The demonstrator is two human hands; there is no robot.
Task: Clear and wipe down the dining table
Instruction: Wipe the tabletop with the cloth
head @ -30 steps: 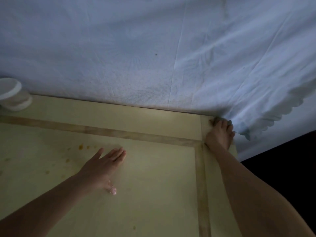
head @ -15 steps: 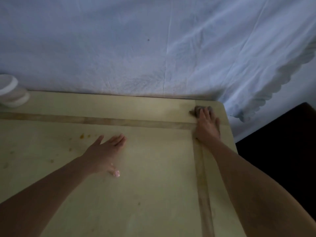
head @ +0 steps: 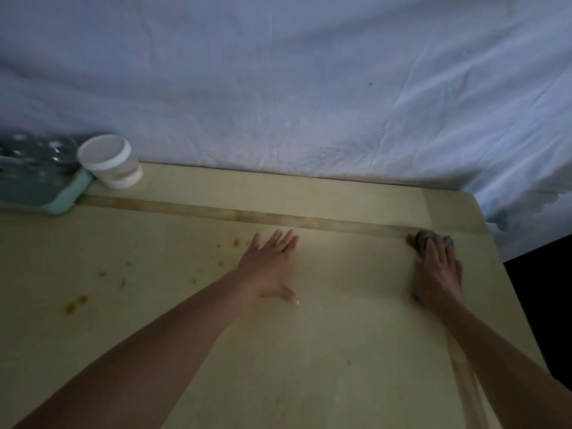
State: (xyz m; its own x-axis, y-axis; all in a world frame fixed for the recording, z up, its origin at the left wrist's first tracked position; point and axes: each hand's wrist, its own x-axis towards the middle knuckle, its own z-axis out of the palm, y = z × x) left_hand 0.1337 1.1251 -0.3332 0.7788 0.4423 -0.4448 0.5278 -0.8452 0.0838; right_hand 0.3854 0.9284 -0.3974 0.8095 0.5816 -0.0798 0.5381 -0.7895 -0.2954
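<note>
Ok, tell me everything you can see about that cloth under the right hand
The cloth is a small dark grey wad, crumpled and blurred. It lies pressed on the pale yellow table near the far right corner, by the darker inlaid strip. The right hand lies palm down on it, so only bits show past the fingertips. Its fabric and dampness cannot be told. The left hand rests flat, apart from it.

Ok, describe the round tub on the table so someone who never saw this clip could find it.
Start at the pale wooden table and go to its far left corner, against the white sheet. The tub stands there, touching a mint-green tray. It is the only small round thing: white lid, clear middle, white base.
</note>
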